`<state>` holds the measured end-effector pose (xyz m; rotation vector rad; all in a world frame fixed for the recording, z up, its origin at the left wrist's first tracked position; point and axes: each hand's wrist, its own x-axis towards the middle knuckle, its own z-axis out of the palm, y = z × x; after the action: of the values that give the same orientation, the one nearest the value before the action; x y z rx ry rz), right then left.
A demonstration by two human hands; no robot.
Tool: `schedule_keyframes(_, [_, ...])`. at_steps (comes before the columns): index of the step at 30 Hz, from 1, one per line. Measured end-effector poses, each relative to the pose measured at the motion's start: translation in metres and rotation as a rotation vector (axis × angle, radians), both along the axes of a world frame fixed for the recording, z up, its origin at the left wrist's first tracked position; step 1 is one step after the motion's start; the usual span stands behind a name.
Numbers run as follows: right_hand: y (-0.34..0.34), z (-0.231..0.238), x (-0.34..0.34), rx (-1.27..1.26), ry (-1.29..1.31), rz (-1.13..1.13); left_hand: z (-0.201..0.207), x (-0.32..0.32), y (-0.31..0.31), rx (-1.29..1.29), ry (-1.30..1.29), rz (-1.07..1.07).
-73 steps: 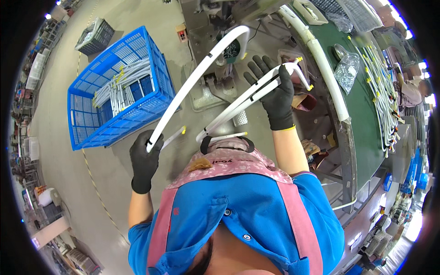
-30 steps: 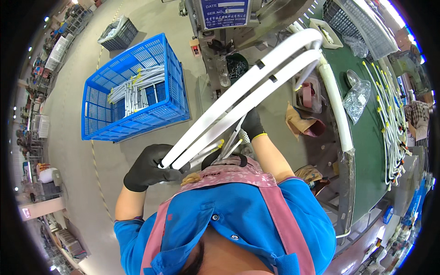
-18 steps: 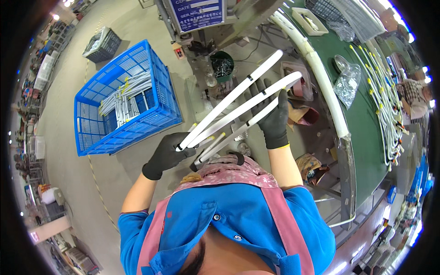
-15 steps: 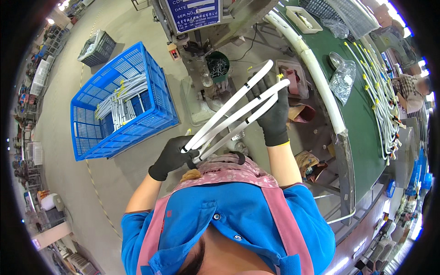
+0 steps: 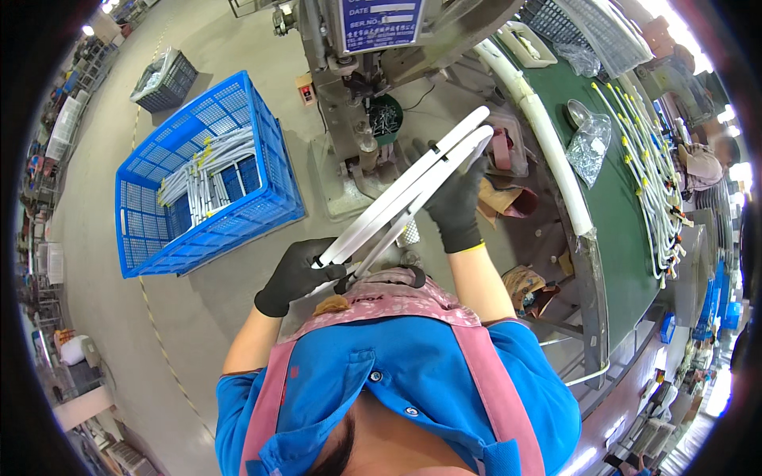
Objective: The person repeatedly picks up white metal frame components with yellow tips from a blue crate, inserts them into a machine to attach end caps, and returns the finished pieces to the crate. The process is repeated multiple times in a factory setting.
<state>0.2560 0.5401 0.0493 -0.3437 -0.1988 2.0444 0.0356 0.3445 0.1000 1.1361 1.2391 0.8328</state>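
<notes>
Several white bent tubes [image 5: 401,189] with black bands slant across in front of my apron, their upper ends lying close together. My left hand [image 5: 298,274], in a black glove, is closed round their lower ends. Behind the upper part is my right hand [image 5: 456,205], also gloved in black, its palm and fingers against the tubes; some fingers are hidden behind them. Just beyond the tubes stands a metal machine [image 5: 341,103] with a blue plate on its front. A green bin [image 5: 390,111] of small metal parts sits beside its column.
A blue mesh crate [image 5: 284,163] holding white tubes stands on the floor to the left, with a dark basket [image 5: 171,83] behind. To the right runs a green-topped bench [image 5: 615,230] with a padded edge, a bag of parts [image 5: 590,147] and many tubes. A person [image 5: 702,165] is beyond it.
The tubes' upper ends have come together and their yellow tips no longer show. My right hand has shifted left and down. The machine sits slightly further right in view.
</notes>
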Motion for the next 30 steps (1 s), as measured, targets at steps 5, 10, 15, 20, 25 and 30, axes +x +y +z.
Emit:
schedule_keyframes(5, [0.01,0.021,0.009,0.162,0.026,-0.047,-0.025,0.003,-0.015,-0.011,0.19,-0.04])
schedule_keyframes(10, [0.002,0.023,-0.006,0.163,-0.026,0.003,-0.059,0.0,-0.026,0.101,0.142,0.057])
schedule_keyframes(15, [-0.003,0.041,-0.007,0.248,0.037,0.128,-0.093,-0.015,-0.025,0.115,0.151,0.165])
schedule_keyframes(20, [-0.019,0.049,-0.015,0.167,0.055,0.281,-0.148,-0.035,-0.024,-0.033,0.412,-0.021])
schedule_keyframes(25, [-0.057,0.021,-0.033,0.348,-0.326,0.344,-0.148,-0.048,0.001,0.154,0.364,0.062])
schedule_keyframes(30, [-0.108,-0.01,-0.045,0.753,-0.743,0.568,-0.083,-0.029,0.069,0.059,-0.358,-0.132])
